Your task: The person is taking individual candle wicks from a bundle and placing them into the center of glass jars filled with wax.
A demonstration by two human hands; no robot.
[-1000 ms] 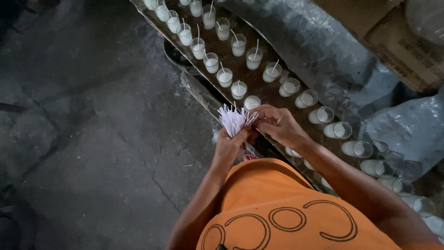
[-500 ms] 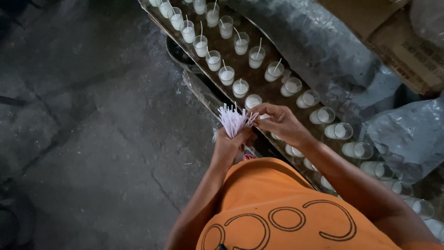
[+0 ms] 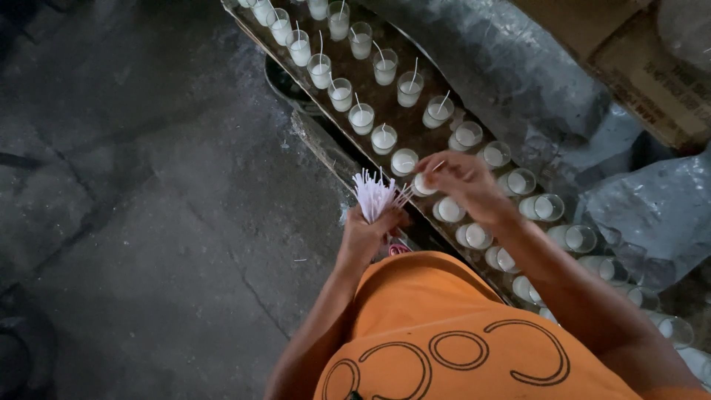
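My left hand grips a bundle of thin white wicks, fanned out upward. Just to its right, my right hand pinches a single wick and hovers over a small glass of white wax. Two rows of such glasses run diagonally along a long wooden board. The far glasses each have a wick standing in them; the near ones beside my right arm, such as the wickless glasses, have none.
A grey concrete floor fills the left. Crumpled grey plastic sheeting lies beyond the board, with a cardboard box at the top right. My orange shirt covers the bottom of the view.
My right hand has drawn one wick out of the bundle and moved right, over a glass. The left hand keeps holding the bundle in place.
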